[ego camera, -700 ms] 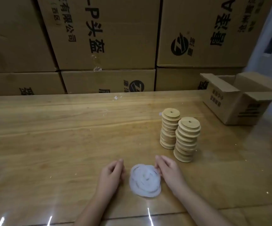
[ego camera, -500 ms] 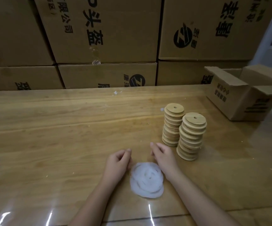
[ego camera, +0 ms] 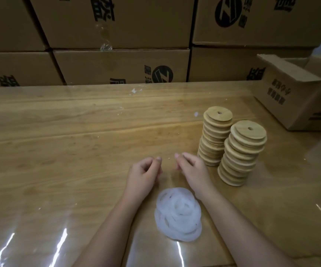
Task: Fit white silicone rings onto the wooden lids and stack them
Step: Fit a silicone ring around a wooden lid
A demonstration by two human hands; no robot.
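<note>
Grip unclear: left hand (ego camera: 144,175) and right hand (ego camera: 193,171) sit at lower centre, fingers curled, tips close together; whether they pinch a ring cannot be told. Stacked cartons (ego camera: 117,26) fill the top of frame. Bench (ego camera: 59,141) is glossy wood. Open box (ego camera: 290,99) at right edge. Two lid stacks (ego camera: 240,153) stand right of centre, no white visible on them, so likely none fitted yet and the whole job remains. Ring pile (ego camera: 178,214) lies between the forearms. Plastic scrap (ego camera: 135,90) far off. Nothing blocks the reach.

lid stacks (ego camera: 213,139): 2 | ring pile (ego camera: 178,214): 1 | hands (ego camera: 143,176): 2 | open carton (ego camera: 290,97): 1 | table (ego camera: 59,141): 1
</note>
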